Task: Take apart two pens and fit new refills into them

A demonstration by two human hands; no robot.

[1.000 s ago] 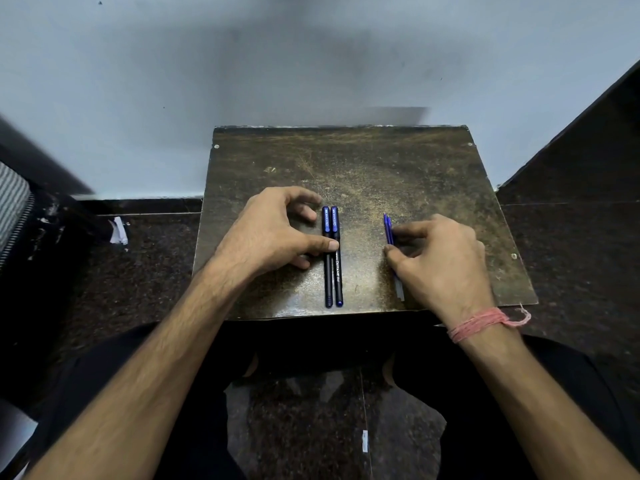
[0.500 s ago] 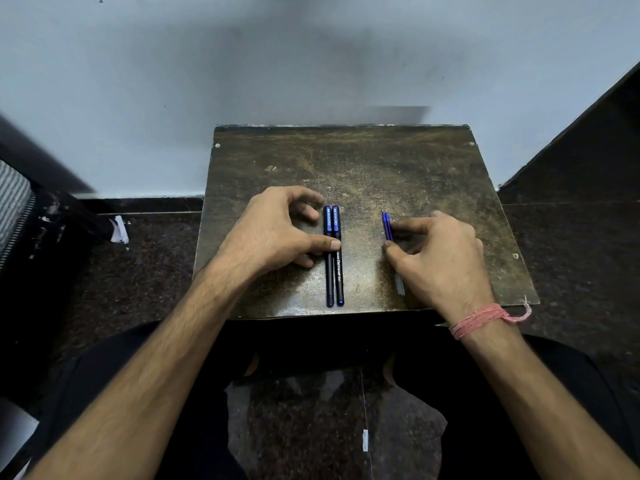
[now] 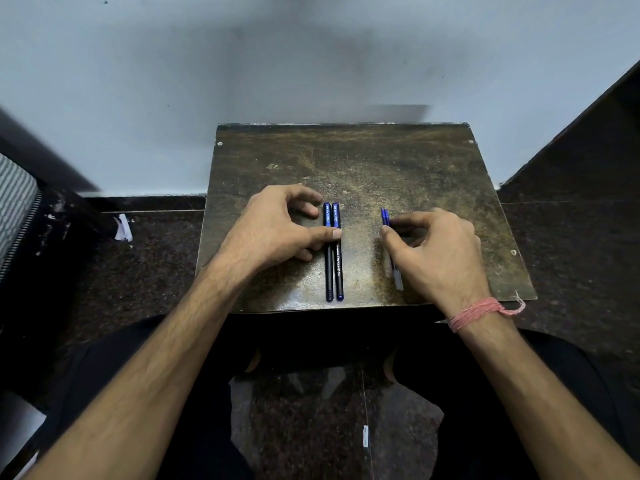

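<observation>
- I see a worn brown board [image 3: 398, 161], scuffed and speckled, sitting low on dark stone floor [image 3: 156, 265] against a pale blue-grey wall [image 3: 207, 81].
- My left hand [image 3: 273, 230] rests on the board just left of the two pens [image 3: 333, 252], fingers curled, thumb tip pressing across both barrels.
- My right hand [image 3: 440, 251] sits right of centre, thumb and forefinger pinching the refills [image 3: 385, 218]; pink thread band [image 3: 478, 311] on the wrist.
- Pens: black barrels, blue caps at the far end, side by side and touching, mid-board, pointing away from me.
- Refills: thin, blue far end, clear near end poking out under the palm, well apart from the pens.
- Print reads "OCTANE" on caps and barrel.
</observation>
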